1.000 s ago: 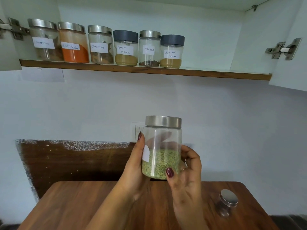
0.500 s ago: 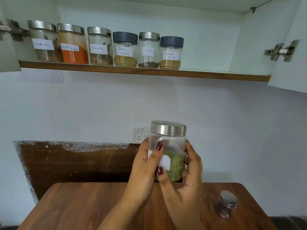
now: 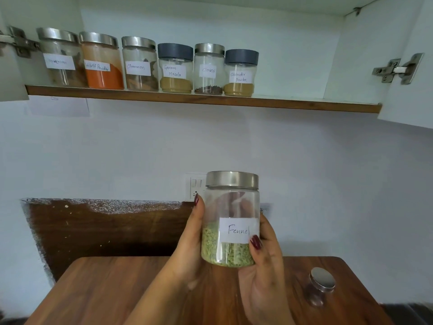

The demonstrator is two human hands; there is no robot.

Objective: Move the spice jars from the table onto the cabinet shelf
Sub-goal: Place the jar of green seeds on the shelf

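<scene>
A clear fennel jar (image 3: 230, 221) with a steel lid and green seeds is held upright above the wooden table (image 3: 105, 292). My left hand (image 3: 187, 249) grips its left side and my right hand (image 3: 264, 261) grips its right side, thumb on the label. The label "Fennel" faces me. One more jar (image 3: 319, 286) with a steel lid stands on the table at the right. Up on the cabinet shelf (image 3: 293, 105), several labelled spice jars (image 3: 175, 69) stand in a row on the left half.
The shelf's right half is bare. Open cabinet doors with hinges (image 3: 398, 69) flank the shelf on both sides. A wall socket (image 3: 195, 186) sits behind the held jar. A dark wooden panel (image 3: 105, 228) lines the wall behind the table.
The jar has been turned in my hands so its label now faces me. It stays at about the same height above the table.
</scene>
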